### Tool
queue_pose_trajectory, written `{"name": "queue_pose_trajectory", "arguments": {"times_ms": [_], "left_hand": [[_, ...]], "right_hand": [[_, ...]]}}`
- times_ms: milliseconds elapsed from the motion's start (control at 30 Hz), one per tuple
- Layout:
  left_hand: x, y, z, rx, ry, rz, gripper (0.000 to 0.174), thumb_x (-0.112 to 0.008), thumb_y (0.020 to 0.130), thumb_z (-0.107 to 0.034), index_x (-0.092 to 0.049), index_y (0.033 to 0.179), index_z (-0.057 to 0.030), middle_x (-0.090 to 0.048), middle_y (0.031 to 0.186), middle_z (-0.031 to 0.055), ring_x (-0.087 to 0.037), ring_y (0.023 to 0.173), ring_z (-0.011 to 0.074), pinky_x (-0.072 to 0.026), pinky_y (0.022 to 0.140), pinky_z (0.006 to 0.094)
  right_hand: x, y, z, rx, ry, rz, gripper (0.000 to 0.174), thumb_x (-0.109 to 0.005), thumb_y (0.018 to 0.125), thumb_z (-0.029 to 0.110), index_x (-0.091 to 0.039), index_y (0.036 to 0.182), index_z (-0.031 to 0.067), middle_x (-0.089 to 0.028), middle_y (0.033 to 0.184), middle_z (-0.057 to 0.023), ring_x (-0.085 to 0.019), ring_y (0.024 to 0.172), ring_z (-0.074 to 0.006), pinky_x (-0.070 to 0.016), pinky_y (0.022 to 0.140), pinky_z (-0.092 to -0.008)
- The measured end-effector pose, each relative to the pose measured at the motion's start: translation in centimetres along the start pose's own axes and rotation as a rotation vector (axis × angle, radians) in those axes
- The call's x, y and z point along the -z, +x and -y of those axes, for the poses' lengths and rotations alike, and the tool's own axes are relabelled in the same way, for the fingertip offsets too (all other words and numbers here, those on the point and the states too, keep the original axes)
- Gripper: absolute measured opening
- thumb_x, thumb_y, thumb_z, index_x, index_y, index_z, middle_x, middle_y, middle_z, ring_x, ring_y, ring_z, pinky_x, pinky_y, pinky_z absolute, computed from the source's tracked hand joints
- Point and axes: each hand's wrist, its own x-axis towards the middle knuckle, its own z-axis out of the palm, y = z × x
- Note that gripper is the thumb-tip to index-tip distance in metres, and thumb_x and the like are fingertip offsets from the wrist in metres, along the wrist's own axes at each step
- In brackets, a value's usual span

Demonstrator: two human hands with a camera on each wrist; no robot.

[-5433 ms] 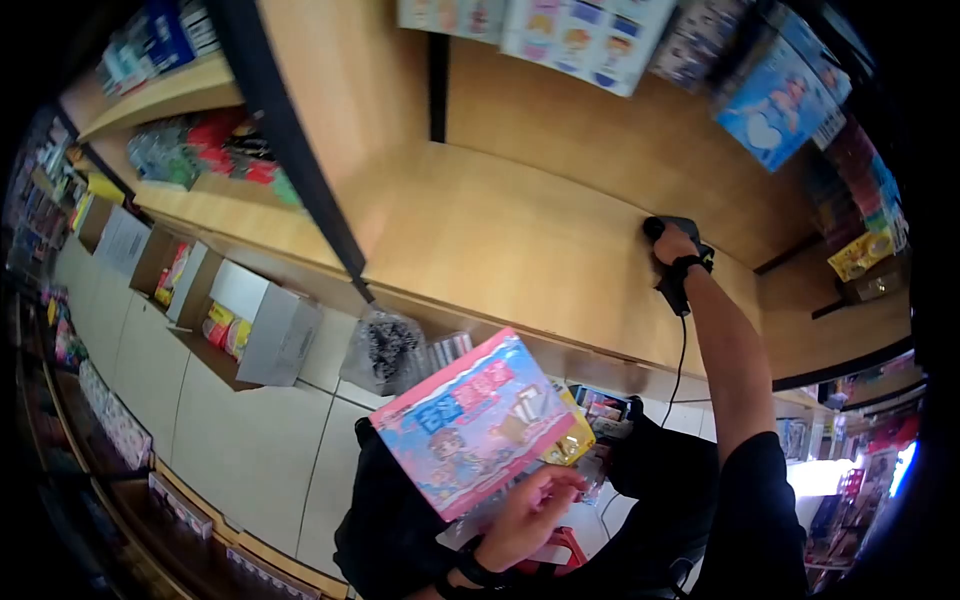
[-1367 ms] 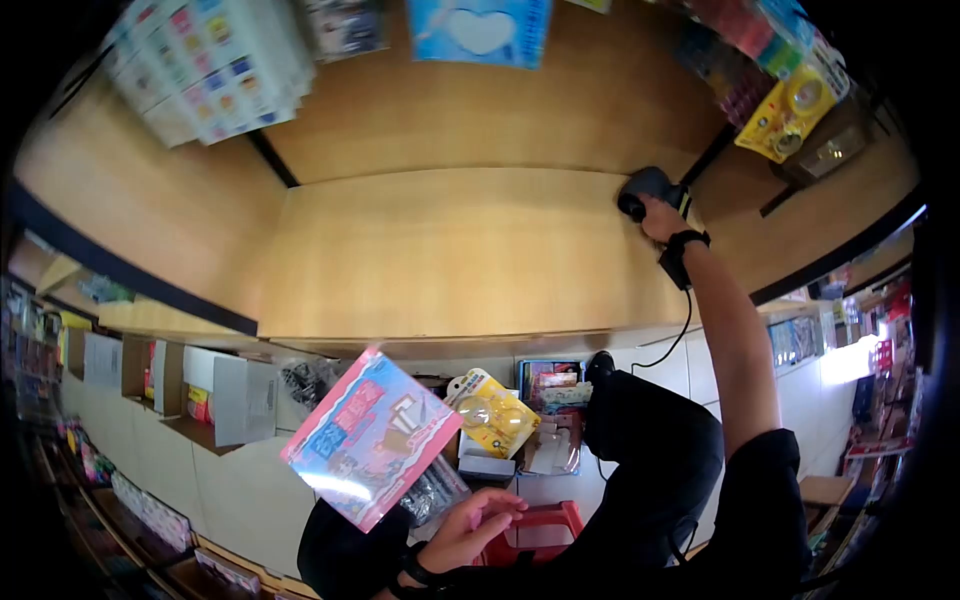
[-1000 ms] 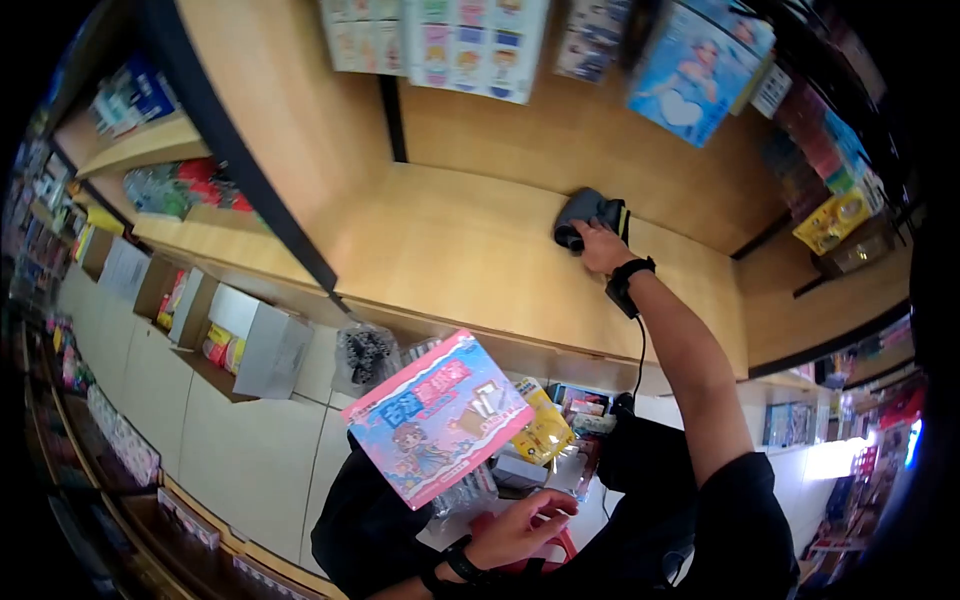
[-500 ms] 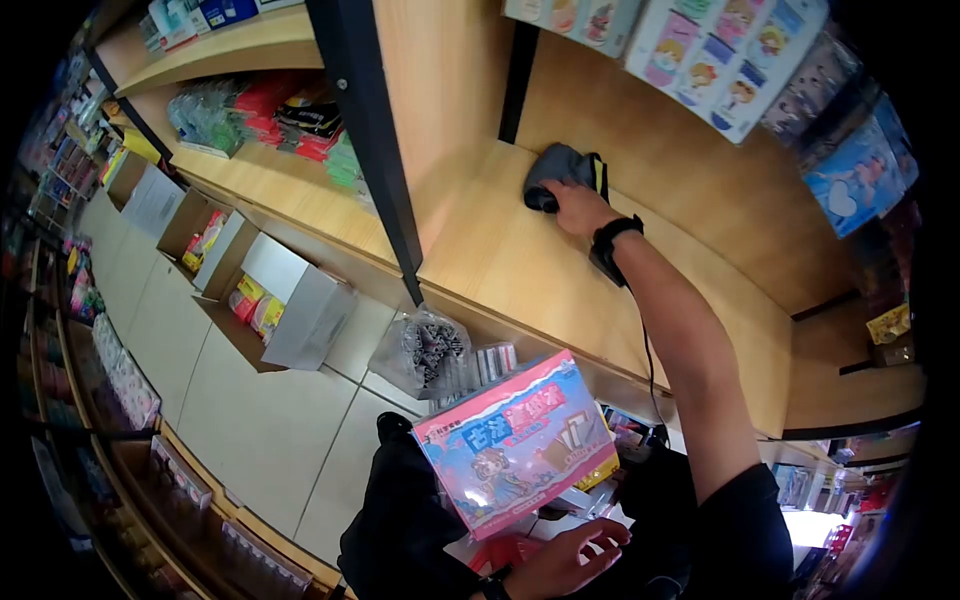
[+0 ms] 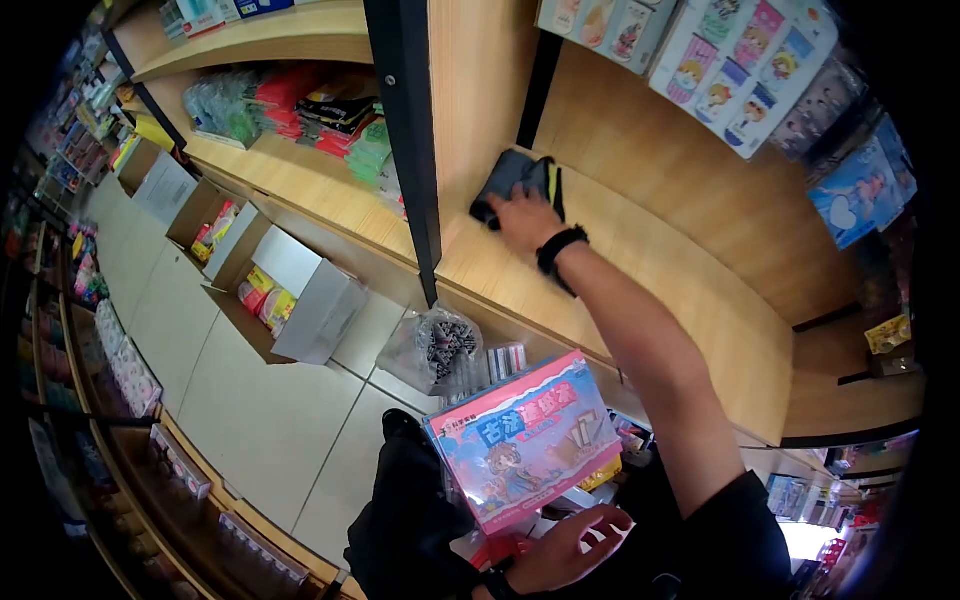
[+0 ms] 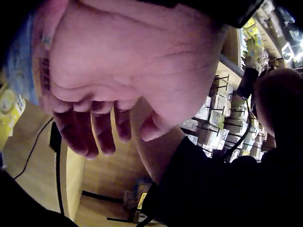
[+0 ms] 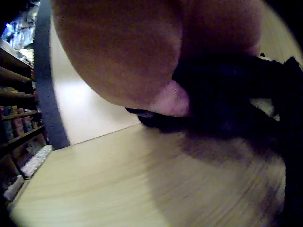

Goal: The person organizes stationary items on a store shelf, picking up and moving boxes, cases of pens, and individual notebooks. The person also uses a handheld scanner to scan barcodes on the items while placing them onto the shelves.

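On the bare wooden shelf board, my right hand (image 5: 527, 222) grips a dark grey cloth (image 5: 500, 180) with a yellow stripe, near the left upright. From the right wrist, the dark cloth (image 7: 222, 94) bunches under the palm and thumb, against the board. My left hand (image 5: 570, 555) hangs loosely curled beside a pink and blue box (image 5: 525, 440) with a cartoon figure, which lies tilted over my legs. Nothing shows within the left fingers (image 6: 102, 127) in the left wrist view; part of the pink box (image 6: 42, 71) is at its edge.
Card packs (image 5: 740, 70) hang over the shelf board (image 5: 650, 290). A black upright (image 5: 405, 130) divides it from a stocked shelf. Open cartons (image 5: 335, 305) and a clear bag of dark items (image 5: 440, 345) stand on the tiled floor. A red stool (image 5: 500, 550) shows below the box.
My right hand has slid the cloth leftward along the board, from the right end to the left end. The view has swung left. The left hand stays by the box, loosely curled.
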Motion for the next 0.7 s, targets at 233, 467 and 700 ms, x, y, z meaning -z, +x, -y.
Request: {"name": "queue_pose_trajectory", "arguments": {"times_ms": [233, 467, 700], "left_hand": [[-0.1, 0.7, 1.7, -0.065, 0.029, -0.010, 0.027, -0.053, 0.090, -0.014, -0.048, 0.113, -0.0021, -0.056, 0.107, 0.0083, -0.057, 0.092, 0.0136, -0.0450, 0.080, 0.0259], [-0.5, 1.2, 1.7, -0.046, 0.098, -0.006, 0.023, -0.050, 0.091, -0.010, -0.049, 0.112, 0.0002, -0.056, 0.106, 0.0058, -0.054, 0.094, 0.0112, -0.0432, 0.083, 0.0254], [-0.5, 2.3, 1.1, -0.093, 0.060, -0.036, 0.020, -0.052, 0.088, -0.008, -0.053, 0.107, -0.0010, -0.059, 0.100, 0.0052, -0.056, 0.089, 0.0099, -0.0448, 0.078, 0.0237]], "right_hand": [[0.8, -6.7, 6.7, 0.260, 0.070, 0.100, 0.045, -0.045, 0.083, 0.017, -0.045, 0.128, 0.0147, -0.033, 0.133, -0.0320, -0.036, 0.119, -0.0517, -0.0330, 0.098, -0.0529], [-0.5, -10.1, 2.2, 0.236, 0.142, -0.016, 0.043, -0.040, 0.086, 0.020, -0.045, 0.128, 0.0196, -0.034, 0.134, -0.0294, -0.036, 0.121, -0.0476, -0.0285, 0.104, -0.0453], [0.5, -18.7, -9.2, -0.074, 0.177, 0.097, 0.048, -0.045, 0.082, 0.013, -0.042, 0.129, 0.0177, -0.031, 0.135, -0.0317, -0.034, 0.123, -0.0471, -0.0264, 0.106, -0.0431]]}}
